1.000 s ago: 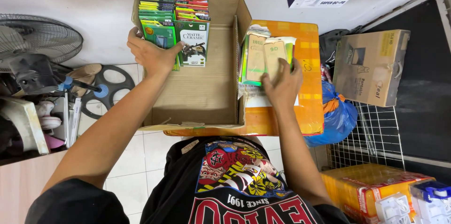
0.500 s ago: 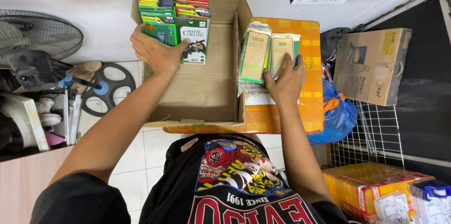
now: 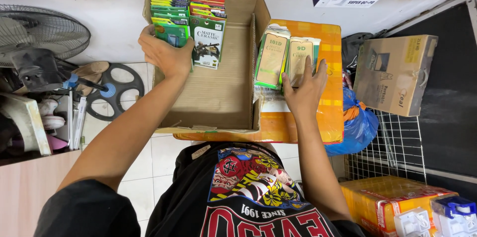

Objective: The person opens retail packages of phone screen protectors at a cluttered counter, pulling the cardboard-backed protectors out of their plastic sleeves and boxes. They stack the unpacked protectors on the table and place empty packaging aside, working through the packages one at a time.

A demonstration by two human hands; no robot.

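Head view, looking down.

Left hand (image 3: 164, 53): arm stretched forward over the near left corner of the cardboard box (image 3: 223, 93); fingers curled round the front of the green packets (image 3: 171, 30), thumb toward the box wall. Partly closed grip on that front packet; how firm, not discernible.

Green packets: standing upright in rows at the far left of the box, filed front to back; second row just beside, fronted by a white-and-green packet (image 3: 207, 40).

Right hand (image 3: 304, 90): arm extended straight ahead, palm down, fingers spread flat. Fingertips (image 3: 308, 68) pressing on the right-hand one of two slim packets (image 3: 285, 58) lying side by side. Open, flat contact, nothing clasped.

Slim packets: pale green borders, tan fronts, resting on the orange box (image 3: 330, 112) just right of the cardboard box, leaning against its side wall.

Surroundings: fan (image 3: 42, 30) on the floor at left; blue bag (image 3: 357, 125) right of the orange box; brown carton (image 3: 395, 75) further right; wire rack (image 3: 387, 152) below it.
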